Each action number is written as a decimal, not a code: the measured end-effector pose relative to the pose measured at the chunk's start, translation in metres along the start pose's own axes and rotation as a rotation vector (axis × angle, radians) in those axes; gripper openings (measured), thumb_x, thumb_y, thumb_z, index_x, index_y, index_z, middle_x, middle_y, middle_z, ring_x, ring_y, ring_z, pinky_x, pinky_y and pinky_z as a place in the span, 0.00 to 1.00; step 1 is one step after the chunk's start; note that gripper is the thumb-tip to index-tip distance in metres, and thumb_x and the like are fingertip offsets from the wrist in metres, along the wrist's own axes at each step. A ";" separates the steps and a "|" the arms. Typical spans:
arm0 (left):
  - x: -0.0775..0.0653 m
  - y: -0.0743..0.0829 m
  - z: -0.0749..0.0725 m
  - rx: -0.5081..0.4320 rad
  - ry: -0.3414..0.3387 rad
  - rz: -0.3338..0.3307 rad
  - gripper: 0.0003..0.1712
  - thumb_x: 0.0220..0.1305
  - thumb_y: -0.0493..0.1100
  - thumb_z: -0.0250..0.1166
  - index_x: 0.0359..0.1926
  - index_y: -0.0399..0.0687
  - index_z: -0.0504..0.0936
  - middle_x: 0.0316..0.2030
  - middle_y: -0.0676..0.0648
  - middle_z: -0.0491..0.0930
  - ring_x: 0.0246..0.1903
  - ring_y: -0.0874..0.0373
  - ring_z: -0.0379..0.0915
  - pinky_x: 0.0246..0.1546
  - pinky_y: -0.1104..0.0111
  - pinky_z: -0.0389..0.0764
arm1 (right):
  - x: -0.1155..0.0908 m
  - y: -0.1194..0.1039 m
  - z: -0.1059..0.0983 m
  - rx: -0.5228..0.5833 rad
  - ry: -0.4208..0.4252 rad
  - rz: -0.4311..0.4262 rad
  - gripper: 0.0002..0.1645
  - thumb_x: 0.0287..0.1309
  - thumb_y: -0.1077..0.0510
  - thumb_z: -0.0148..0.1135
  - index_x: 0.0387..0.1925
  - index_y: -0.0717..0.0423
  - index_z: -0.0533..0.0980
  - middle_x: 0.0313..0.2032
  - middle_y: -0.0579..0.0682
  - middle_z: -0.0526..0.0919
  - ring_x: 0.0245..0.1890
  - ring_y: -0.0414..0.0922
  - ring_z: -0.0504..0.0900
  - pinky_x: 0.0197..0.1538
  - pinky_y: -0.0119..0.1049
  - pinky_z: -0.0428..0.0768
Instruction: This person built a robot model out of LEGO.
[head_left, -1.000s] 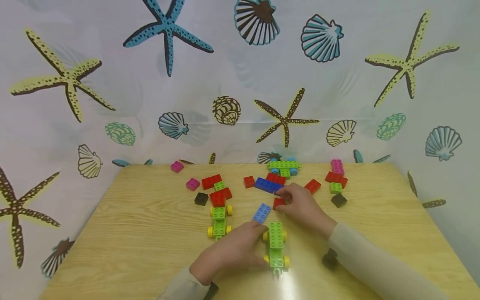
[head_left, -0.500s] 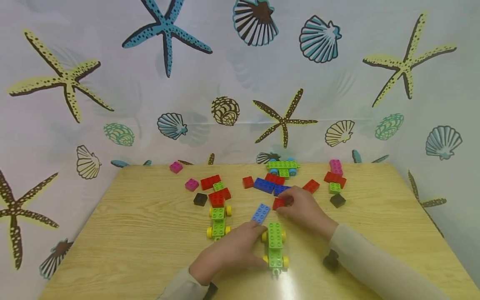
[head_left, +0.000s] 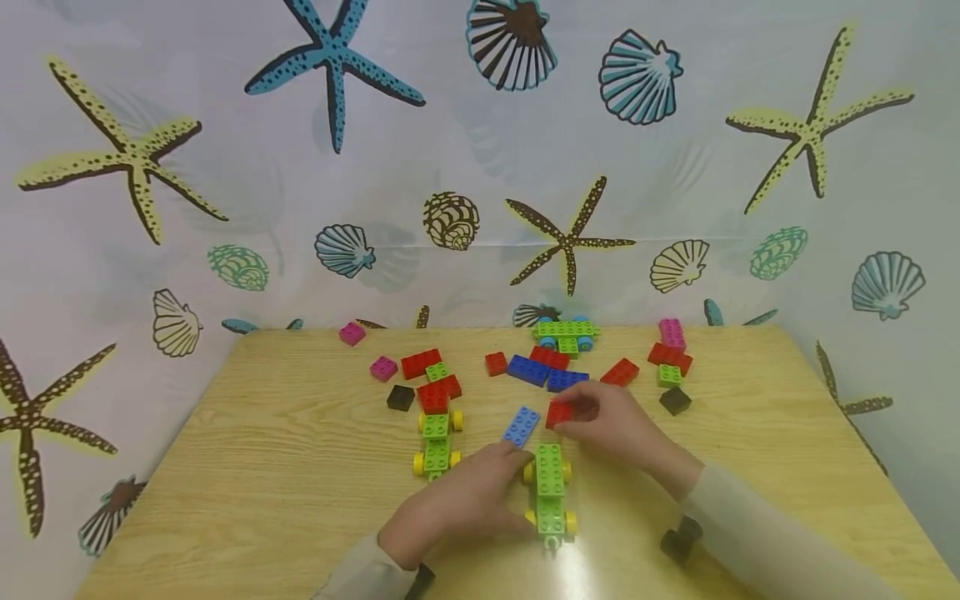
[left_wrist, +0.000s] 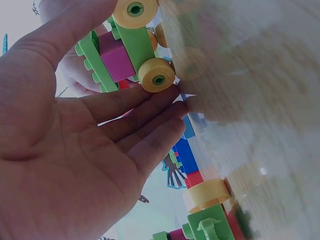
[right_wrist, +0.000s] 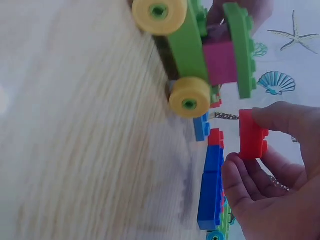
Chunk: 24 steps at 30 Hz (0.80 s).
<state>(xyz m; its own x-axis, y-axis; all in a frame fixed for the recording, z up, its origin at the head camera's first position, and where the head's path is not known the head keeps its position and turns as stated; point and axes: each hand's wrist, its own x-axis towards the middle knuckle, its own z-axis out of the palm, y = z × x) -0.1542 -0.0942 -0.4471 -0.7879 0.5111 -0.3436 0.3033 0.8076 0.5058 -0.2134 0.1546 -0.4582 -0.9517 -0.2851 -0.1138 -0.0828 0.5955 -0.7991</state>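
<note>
A red toy brick (head_left: 558,412) is pinched between the thumb and fingers of my right hand (head_left: 611,421). In the right wrist view the red brick (right_wrist: 251,134) is clear of the table, its studs facing away from the tabletop. Just in front of it stands a green wheeled toy car (head_left: 551,492) with yellow wheels. The left wrist view shows a magenta brick (left_wrist: 116,56) between the car's base and a green top plate. My left hand (head_left: 468,500) lies along the car's left side, its fingers (left_wrist: 155,107) straight, fingertips by one yellow wheel and thumb by the other.
A light blue brick (head_left: 521,427) lies left of the red one. Dark blue bricks (head_left: 528,371) and a blue-wheeled green car (head_left: 566,331) sit behind. Another yellow-wheeled car (head_left: 437,446) stands left. Several loose bricks, including a black one (head_left: 676,401), lie on the wooden table (head_left: 285,467).
My right hand has taken hold of the red brick and drawn it slightly toward me, away from the dark blue bricks. My left hand has stayed beside the car.
</note>
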 end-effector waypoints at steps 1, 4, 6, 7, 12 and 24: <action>0.000 0.000 0.000 0.001 0.001 0.001 0.57 0.61 0.65 0.84 0.83 0.46 0.72 0.80 0.42 0.74 0.80 0.44 0.71 0.81 0.46 0.75 | -0.003 -0.001 -0.001 0.020 -0.018 -0.010 0.23 0.69 0.50 0.79 0.62 0.49 0.87 0.57 0.48 0.91 0.54 0.46 0.88 0.63 0.47 0.91; 0.000 -0.001 0.001 0.005 0.002 0.003 0.57 0.61 0.66 0.84 0.82 0.46 0.72 0.80 0.43 0.75 0.80 0.44 0.71 0.81 0.46 0.76 | -0.009 -0.003 -0.002 0.079 -0.069 -0.050 0.23 0.70 0.50 0.79 0.63 0.49 0.86 0.58 0.48 0.90 0.56 0.45 0.89 0.64 0.47 0.90; 0.001 -0.001 0.001 0.006 0.003 0.004 0.57 0.61 0.66 0.84 0.82 0.47 0.72 0.79 0.43 0.75 0.79 0.44 0.72 0.80 0.46 0.76 | -0.012 -0.003 -0.002 0.111 -0.101 -0.070 0.22 0.71 0.51 0.77 0.63 0.48 0.86 0.59 0.48 0.89 0.57 0.46 0.88 0.66 0.47 0.90; 0.001 -0.001 0.001 0.002 0.002 0.004 0.57 0.61 0.66 0.84 0.82 0.47 0.72 0.79 0.43 0.75 0.79 0.44 0.72 0.80 0.46 0.77 | -0.013 -0.002 -0.002 0.126 -0.117 -0.079 0.22 0.71 0.51 0.77 0.63 0.48 0.86 0.59 0.49 0.89 0.58 0.46 0.88 0.66 0.48 0.89; 0.002 -0.002 0.001 -0.016 -0.002 0.003 0.57 0.61 0.66 0.84 0.82 0.47 0.73 0.80 0.43 0.75 0.80 0.44 0.71 0.81 0.45 0.76 | -0.016 0.000 -0.002 0.153 -0.173 -0.115 0.22 0.71 0.53 0.76 0.63 0.49 0.85 0.60 0.50 0.89 0.59 0.47 0.87 0.68 0.48 0.88; 0.002 -0.002 0.002 0.017 0.009 0.023 0.56 0.60 0.66 0.84 0.82 0.47 0.73 0.76 0.45 0.78 0.75 0.47 0.76 0.78 0.48 0.79 | -0.022 0.005 0.000 0.160 -0.225 -0.179 0.22 0.73 0.53 0.76 0.63 0.51 0.85 0.62 0.50 0.89 0.64 0.50 0.86 0.76 0.58 0.83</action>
<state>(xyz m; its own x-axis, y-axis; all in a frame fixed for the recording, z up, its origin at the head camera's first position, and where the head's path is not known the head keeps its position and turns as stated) -0.1558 -0.0942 -0.4500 -0.7852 0.5269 -0.3253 0.3304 0.8008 0.4996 -0.1929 0.1639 -0.4592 -0.8357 -0.5438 -0.0763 -0.1788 0.4008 -0.8986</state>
